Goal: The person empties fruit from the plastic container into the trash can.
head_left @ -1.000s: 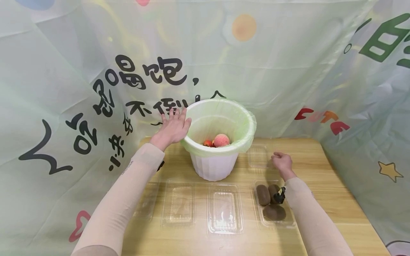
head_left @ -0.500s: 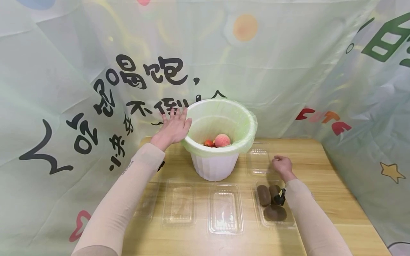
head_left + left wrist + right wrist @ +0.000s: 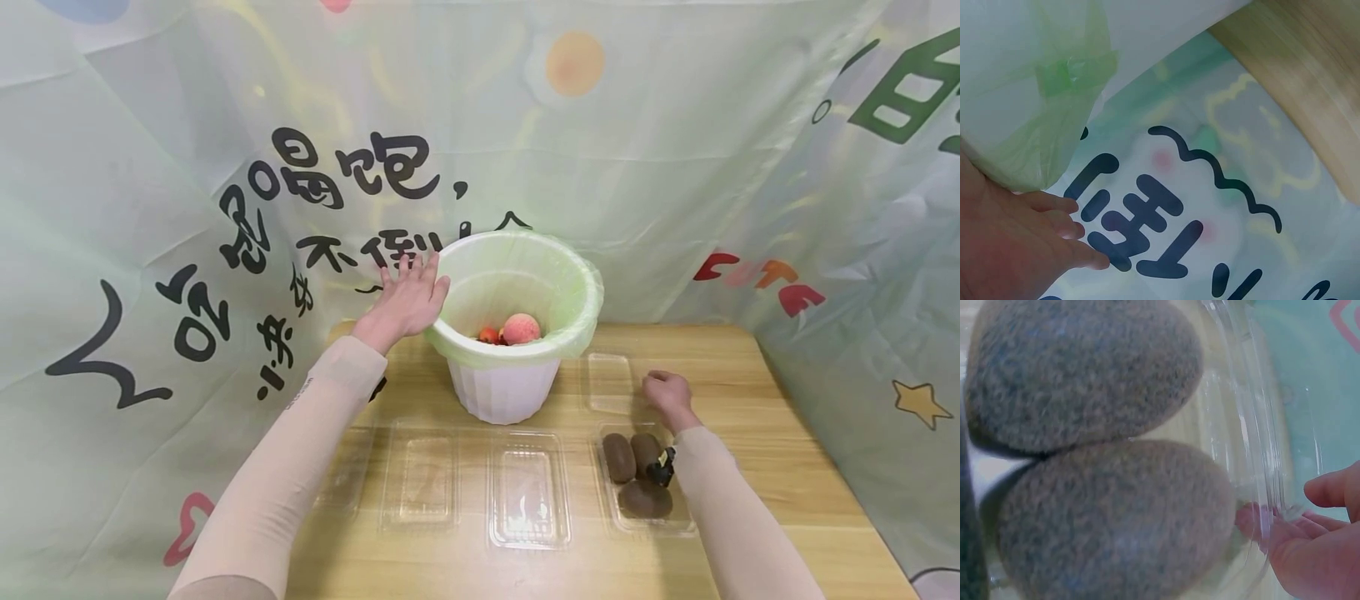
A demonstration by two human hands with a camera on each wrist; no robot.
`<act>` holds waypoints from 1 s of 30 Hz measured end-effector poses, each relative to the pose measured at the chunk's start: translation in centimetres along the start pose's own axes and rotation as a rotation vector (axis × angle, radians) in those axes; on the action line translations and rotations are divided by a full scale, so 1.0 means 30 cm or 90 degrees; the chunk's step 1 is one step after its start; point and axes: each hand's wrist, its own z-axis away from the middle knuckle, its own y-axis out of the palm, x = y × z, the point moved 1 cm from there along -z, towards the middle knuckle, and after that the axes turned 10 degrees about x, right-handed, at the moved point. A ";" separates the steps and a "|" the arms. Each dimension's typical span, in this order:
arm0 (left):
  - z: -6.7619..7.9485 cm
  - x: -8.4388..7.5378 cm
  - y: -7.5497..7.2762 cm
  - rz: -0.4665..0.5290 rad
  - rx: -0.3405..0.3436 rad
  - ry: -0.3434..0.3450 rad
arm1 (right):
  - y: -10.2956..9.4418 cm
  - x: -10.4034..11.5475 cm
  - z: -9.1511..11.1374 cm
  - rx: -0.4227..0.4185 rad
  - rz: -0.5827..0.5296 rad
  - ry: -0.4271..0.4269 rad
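My left hand (image 3: 408,302) lies spread against the left rim of a white bin (image 3: 502,392), its fingers straight. A pale green bag lines the bin (image 3: 1072,75). Inside sit a pink peach (image 3: 522,328) and smaller red fruit (image 3: 489,335). My right hand (image 3: 669,395), fingers curled, grips the edge of a clear plastic lid (image 3: 609,383) behind a box (image 3: 611,523) of three brown kiwis (image 3: 618,457). In the right wrist view, the kiwis (image 3: 1116,519) fill the foreground; my right fingertips (image 3: 1252,520) show through the clear plastic, with the thumb apart above them.
Clear plastic boxes stand in a row in front of the bin: one (image 3: 528,492) at the middle, one (image 3: 420,479) left of it, another (image 3: 341,471) partly behind my left sleeve. The wooden table (image 3: 780,467) ends at printed cloth walls (image 3: 660,167).
My right hand has come slightly toward me and to the right, and the clear lid has shifted with it. My left hand stays at the bin's rim.
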 end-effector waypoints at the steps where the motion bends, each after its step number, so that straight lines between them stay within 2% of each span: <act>1: 0.000 0.000 0.000 0.003 0.001 0.000 | -0.004 -0.004 0.002 -0.006 0.005 -0.001; 8: -0.006 -0.004 -0.001 0.010 0.006 0.000 | -0.031 -0.022 0.034 -0.029 -0.006 -0.026; 11: -0.006 -0.006 -0.003 0.011 0.005 0.000 | -0.042 -0.023 0.061 -0.023 0.016 -0.043; 17: -0.003 -0.006 -0.004 0.015 0.006 -0.002 | -0.070 -0.029 0.130 -0.025 0.106 -0.090; 22: -0.006 -0.006 -0.003 0.021 0.004 0.004 | -0.086 -0.048 0.182 -0.081 0.208 -0.145; 26: -0.006 -0.003 -0.003 0.020 -0.001 0.003 | -0.087 -0.067 0.223 -0.115 0.261 -0.168; 30: -0.004 -0.001 -0.001 0.025 0.002 0.003 | -0.081 -0.102 0.271 -0.075 0.266 -0.150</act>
